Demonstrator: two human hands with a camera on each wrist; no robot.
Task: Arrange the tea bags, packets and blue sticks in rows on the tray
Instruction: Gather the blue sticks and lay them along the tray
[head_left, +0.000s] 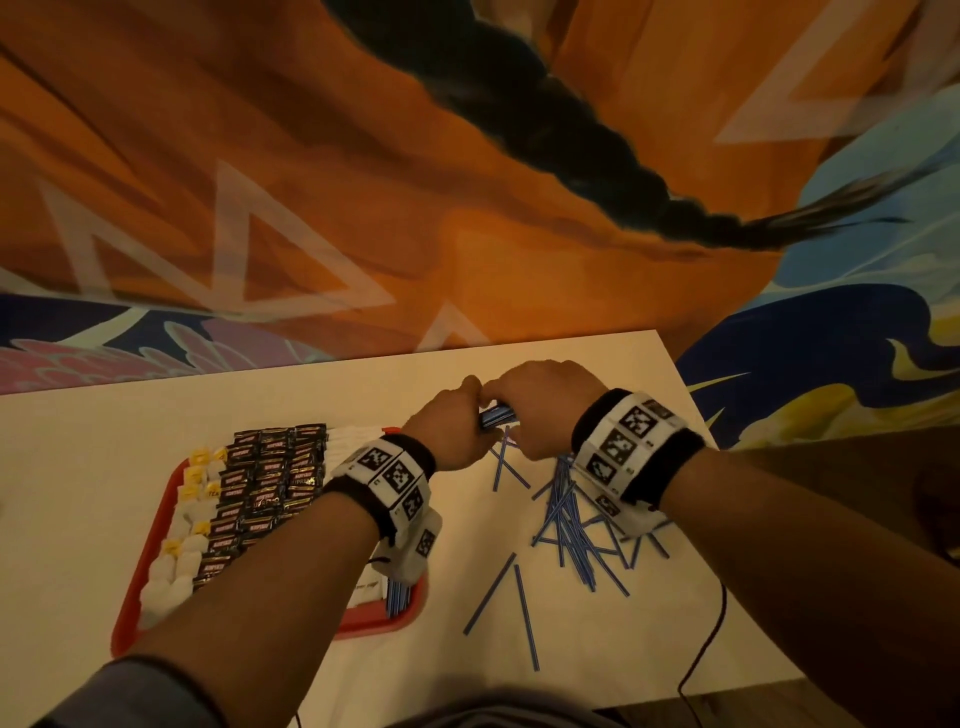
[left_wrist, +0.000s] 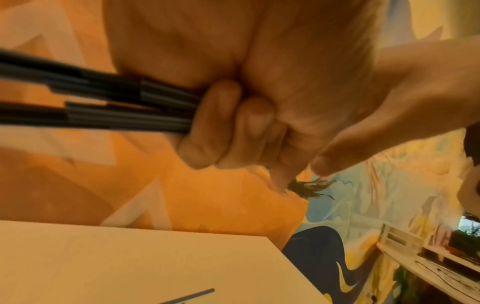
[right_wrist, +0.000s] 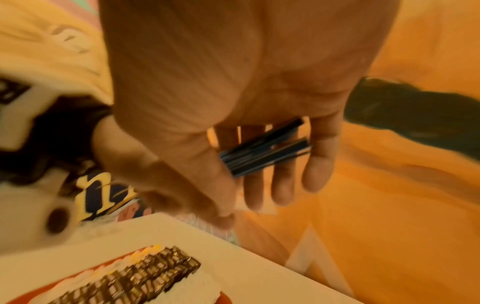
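From the head view, my left hand (head_left: 451, 426) and my right hand (head_left: 540, 405) meet above the far side of the white table (head_left: 104, 467), both on a bundle of blue sticks (head_left: 497, 415) held off the surface. My left fingers are curled around the bundle. Beneath my right wrist a loose pile of blue sticks (head_left: 571, 530) lies scattered on the table, with two stray sticks (head_left: 511, 597) nearer me. To the left sits the red tray (head_left: 150, 551): white tea bags (head_left: 179, 566) with yellow tags line its left edge, dark packets (head_left: 265, 483) fill rows beside them, and a few blue sticks (head_left: 397, 595) lie at its near right corner, just beside white sachets (head_left: 371, 587) partly hidden by my left wristband (head_left: 387, 478).

In the left wrist view, my left fingers (left_wrist: 207, 127) clench the bundle, whose sticks (left_wrist: 103, 102) fan out to the left. My right hand (left_wrist: 389, 98) reaches in from the right, thumb extended beside my knuckles.

In the right wrist view, blurred, my right fingers (right_wrist: 319, 156) hang nearly straight behind the bundle's end (right_wrist: 265, 152), lying against it rather than wrapped round it. Below, the tray (right_wrist: 223, 299) shows rows of packets (right_wrist: 135, 277) and tea bags (right_wrist: 189, 288).
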